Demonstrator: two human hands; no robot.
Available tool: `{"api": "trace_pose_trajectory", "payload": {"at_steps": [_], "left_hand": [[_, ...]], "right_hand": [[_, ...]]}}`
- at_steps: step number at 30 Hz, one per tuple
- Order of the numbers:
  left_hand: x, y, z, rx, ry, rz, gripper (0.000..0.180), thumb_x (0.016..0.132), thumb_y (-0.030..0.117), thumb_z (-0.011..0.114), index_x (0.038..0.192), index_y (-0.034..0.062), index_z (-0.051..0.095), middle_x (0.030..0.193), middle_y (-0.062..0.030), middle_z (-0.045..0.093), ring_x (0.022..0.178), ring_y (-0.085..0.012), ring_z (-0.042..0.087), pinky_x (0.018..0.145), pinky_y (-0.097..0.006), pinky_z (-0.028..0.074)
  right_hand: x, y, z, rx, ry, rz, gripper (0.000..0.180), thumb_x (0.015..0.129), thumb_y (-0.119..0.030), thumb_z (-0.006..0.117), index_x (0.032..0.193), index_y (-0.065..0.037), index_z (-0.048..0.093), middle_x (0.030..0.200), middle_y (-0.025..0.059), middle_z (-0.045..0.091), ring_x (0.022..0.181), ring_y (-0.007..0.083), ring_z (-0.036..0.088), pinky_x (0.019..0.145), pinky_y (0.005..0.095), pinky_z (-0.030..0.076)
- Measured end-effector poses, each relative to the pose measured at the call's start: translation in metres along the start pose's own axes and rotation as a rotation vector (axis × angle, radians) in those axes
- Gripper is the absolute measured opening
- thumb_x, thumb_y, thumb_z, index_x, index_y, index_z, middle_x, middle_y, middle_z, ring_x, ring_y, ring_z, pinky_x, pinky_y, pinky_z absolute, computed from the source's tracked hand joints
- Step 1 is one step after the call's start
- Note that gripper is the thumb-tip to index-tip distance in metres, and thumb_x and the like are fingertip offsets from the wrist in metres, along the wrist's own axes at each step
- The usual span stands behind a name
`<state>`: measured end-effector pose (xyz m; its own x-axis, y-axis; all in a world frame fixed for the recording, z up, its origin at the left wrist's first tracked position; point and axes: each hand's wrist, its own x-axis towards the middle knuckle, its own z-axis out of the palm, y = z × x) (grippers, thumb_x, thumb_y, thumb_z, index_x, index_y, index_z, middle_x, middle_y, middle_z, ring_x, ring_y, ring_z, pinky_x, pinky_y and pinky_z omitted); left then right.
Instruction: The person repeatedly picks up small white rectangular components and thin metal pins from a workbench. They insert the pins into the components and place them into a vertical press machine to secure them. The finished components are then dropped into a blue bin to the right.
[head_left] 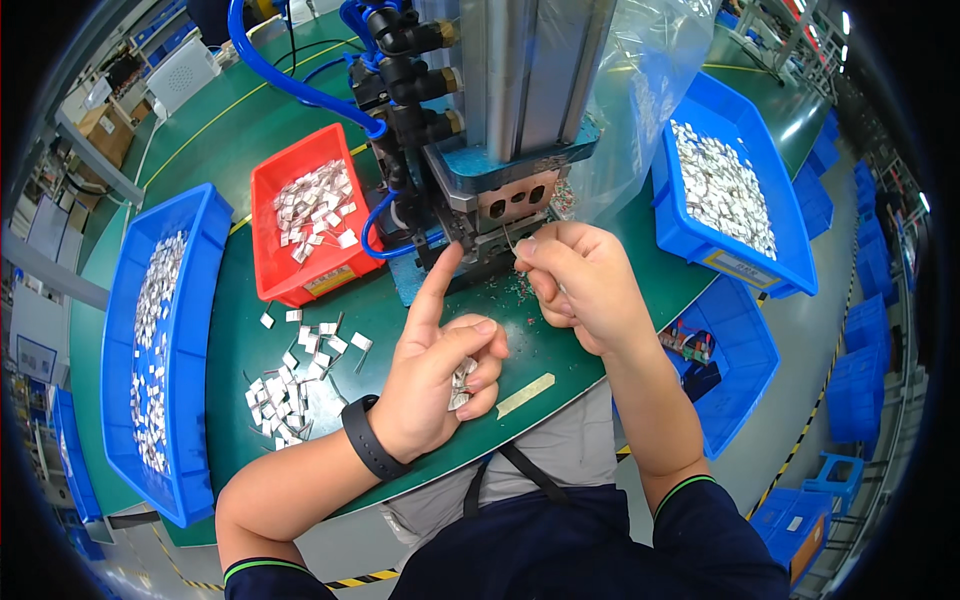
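Metal press [520,168] between blue bins [190,420]; which white parts [725,185] are done, I cannot tell. Left hand [435,375], index extended, curls round some pieces [463,383]; right hand [580,285] pinches a thin wire [508,238] beside the press.

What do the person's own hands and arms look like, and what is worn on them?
The left hand and right hand wear no gloves. A smooth black wristband circles the left wrist; none shows on the right. The forearms are bare, below short, dark navy sleeves edged with a thin green stripe.
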<state>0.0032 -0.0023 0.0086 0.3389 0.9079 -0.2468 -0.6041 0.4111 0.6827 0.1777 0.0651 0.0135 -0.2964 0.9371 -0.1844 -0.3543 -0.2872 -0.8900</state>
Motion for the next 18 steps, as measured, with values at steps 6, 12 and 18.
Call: {"api": "trace_pose_trajectory", "payload": {"at_steps": [6, 12, 18], "left_hand": [[0.002, -0.005, -0.006, -0.05, 0.001, -0.039, 0.025, 0.095, 0.011, 0.049, 0.119, 0.0162, 0.048, 0.079, -0.006, 0.051, 0.054, -0.0096, 0.04, 0.038, -0.022, 0.03], [0.001, -0.003, -0.003, -0.04, 0.03, -0.043, 0.019, 0.096, 0.014, 0.051, 0.115, 0.0121, 0.051, 0.078, -0.0047, 0.05, 0.054, -0.0087, 0.04, 0.038, -0.021, 0.03], [0.002, -0.006, -0.005, -0.01, 0.013, -0.019, 0.015, 0.098, 0.017, 0.05, 0.112, 0.0127, 0.051, 0.078, -0.004, 0.051, 0.054, -0.0088, 0.04, 0.038, -0.021, 0.03]], "right_hand": [[-0.006, 0.004, -0.001, 0.016, -0.08, -0.024, 0.009, 0.087, -0.009, 0.061, 0.083, -0.002, 0.059, 0.058, 0.0001, 0.051, 0.042, 0.0008, 0.034, 0.036, 0.0193, 0.019], [-0.011, 0.007, -0.004, -0.107, -0.177, -0.001, 0.008, 0.087, -0.01, 0.061, 0.082, -0.004, 0.059, 0.062, -0.0017, 0.053, 0.045, 0.0, 0.036, 0.038, 0.0186, 0.023], [-0.016, 0.011, -0.001, -0.224, -0.279, -0.017, 0.011, 0.088, -0.015, 0.063, 0.083, -0.006, 0.059, 0.063, -0.0043, 0.053, 0.048, -0.0008, 0.04, 0.04, 0.018, 0.027]]}}
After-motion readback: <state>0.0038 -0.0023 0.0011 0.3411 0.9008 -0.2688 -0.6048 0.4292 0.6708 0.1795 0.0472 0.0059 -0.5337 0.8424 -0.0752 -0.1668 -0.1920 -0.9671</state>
